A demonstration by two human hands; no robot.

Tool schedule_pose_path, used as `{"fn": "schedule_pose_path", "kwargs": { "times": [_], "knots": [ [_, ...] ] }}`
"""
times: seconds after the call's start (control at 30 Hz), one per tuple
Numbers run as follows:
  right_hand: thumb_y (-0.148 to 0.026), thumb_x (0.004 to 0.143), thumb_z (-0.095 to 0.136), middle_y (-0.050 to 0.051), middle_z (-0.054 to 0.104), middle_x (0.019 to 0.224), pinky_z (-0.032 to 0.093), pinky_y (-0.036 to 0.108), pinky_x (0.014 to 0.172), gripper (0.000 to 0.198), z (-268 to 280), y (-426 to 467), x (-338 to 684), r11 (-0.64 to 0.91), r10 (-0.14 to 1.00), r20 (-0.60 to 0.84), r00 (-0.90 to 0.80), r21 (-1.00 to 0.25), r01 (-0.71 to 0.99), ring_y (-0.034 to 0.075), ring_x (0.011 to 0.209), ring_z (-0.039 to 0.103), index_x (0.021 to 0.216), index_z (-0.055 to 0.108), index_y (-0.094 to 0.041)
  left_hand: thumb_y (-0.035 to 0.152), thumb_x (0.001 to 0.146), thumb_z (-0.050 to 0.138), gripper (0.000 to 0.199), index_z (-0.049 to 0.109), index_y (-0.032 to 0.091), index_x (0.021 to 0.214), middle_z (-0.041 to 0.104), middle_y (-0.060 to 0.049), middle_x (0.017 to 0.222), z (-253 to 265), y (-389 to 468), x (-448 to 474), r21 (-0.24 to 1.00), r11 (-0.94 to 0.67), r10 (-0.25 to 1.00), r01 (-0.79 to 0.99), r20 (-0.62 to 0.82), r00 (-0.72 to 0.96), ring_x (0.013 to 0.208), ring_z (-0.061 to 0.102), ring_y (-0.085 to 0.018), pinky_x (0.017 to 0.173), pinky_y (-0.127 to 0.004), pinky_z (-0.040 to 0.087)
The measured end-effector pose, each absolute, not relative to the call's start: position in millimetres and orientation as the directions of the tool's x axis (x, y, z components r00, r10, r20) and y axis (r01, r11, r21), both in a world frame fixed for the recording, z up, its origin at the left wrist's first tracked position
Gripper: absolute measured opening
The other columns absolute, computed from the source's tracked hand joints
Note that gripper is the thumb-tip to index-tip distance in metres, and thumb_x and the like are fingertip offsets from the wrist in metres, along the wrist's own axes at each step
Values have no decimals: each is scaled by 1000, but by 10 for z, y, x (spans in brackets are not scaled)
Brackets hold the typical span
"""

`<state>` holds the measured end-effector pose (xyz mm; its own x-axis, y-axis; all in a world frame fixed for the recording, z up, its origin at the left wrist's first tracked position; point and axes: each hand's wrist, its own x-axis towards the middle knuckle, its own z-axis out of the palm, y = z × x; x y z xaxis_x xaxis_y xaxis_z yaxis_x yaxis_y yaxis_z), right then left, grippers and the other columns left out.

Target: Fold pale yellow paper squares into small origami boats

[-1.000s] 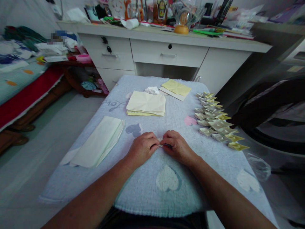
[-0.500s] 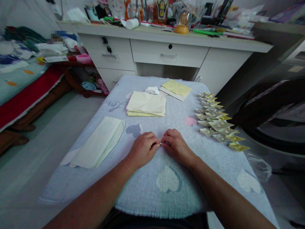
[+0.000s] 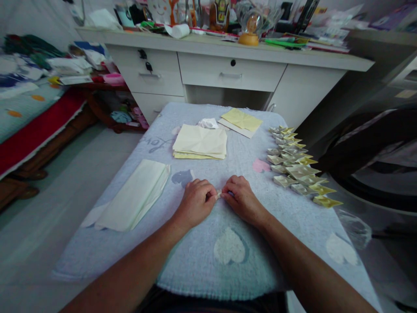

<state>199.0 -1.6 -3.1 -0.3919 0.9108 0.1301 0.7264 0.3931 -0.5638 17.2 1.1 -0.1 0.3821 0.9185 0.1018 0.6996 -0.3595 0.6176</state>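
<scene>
Between my fingertips is a small piece of folded pale paper (image 3: 219, 194), mostly covered by the fingers. My left hand (image 3: 197, 199) pinches its left end, thumb against forefinger. On the other end, my right hand (image 3: 240, 195) is closed in a pinch too. Both hands rest low over the cloth-covered table (image 3: 260, 243). Beyond them lies a stack of creased cream and yellow paper sheets (image 3: 202, 140). Rows of small folded paper pieces (image 3: 295, 167) with pointed ends, white and yellow, stand along the right side.
Left of my hands lies a long folded pale paper bundle (image 3: 135, 195). At the back are a yellow sheet (image 3: 241, 118) over a white one and a crumpled white tissue (image 3: 208, 123). A white desk (image 3: 228, 71) with a cluttered top stands behind; a bed (image 3: 39, 104) is at left.
The fingertips have moved slightly apart, and more of the small folded paper shows between them. The other things on the table stay where they were.
</scene>
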Motion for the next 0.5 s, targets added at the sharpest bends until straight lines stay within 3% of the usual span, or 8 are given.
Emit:
{"fn": "schedule_pose_path", "kwargs": {
  "times": [0.23, 0.5],
  "knots": [
    [-20, 89, 61, 6, 57, 91, 35, 35, 81, 9, -16, -24, 1937, 355, 929, 103, -355, -518, 779, 21, 88, 47, 82, 66, -17, 25, 84, 61, 12, 63, 21, 73, 62, -2, 83, 9, -53, 188, 511, -332, 942, 793, 129, 311, 89, 54, -22, 76, -34, 30],
    [-20, 89, 60, 7, 56, 92, 36, 37, 81, 10, 12, -33, 1920, 340, 934, 87, -346, -514, 788, 21, 89, 46, 80, 65, -17, 26, 83, 63, 11, 63, 20, 74, 62, -1, 84, -1, -50, 134, 582, -329, 937, 744, 103, 334, 90, 53, -21, 77, -34, 31]
  ]
}}
